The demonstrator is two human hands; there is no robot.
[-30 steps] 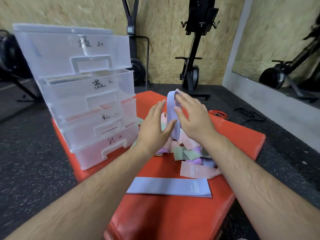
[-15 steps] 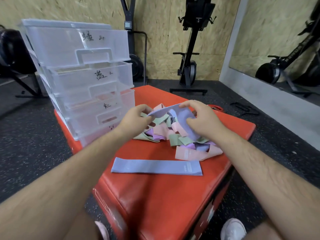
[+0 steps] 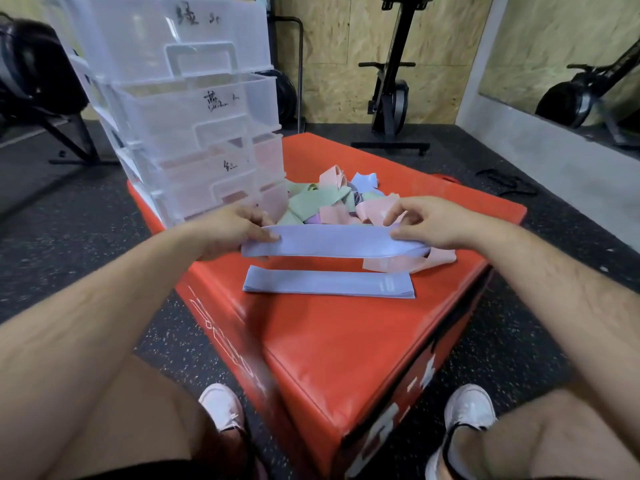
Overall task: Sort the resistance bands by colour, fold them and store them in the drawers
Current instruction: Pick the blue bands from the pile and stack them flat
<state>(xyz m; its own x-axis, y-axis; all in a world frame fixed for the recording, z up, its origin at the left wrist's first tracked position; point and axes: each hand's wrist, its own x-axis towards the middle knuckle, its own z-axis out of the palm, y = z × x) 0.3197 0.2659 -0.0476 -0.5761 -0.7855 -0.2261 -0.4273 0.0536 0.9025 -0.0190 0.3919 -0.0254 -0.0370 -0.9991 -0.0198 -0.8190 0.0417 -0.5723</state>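
A lilac-blue resistance band [image 3: 334, 241] is stretched flat between my hands just above the red box. My left hand [image 3: 230, 229] pinches its left end and my right hand [image 3: 424, 221] pinches its right end. Directly below it, another lilac-blue band [image 3: 327, 283] lies flat on the box. Behind the held band sits a loose pile of pink, green and purple bands [image 3: 337, 199]. The clear plastic drawer unit [image 3: 183, 98] stands at the box's back left, its drawers labelled in black marker.
The red padded box [image 3: 346, 341] carries everything; its near corner points toward me between my white shoes. Black speckled rubber floor surrounds it. Exercise machines stand by the wooden wall behind, and a mirror is on the right.
The band, held upright above the pile a second ago, has been pulled out flat and brought toward me over the lying band. The camera has tilted down.
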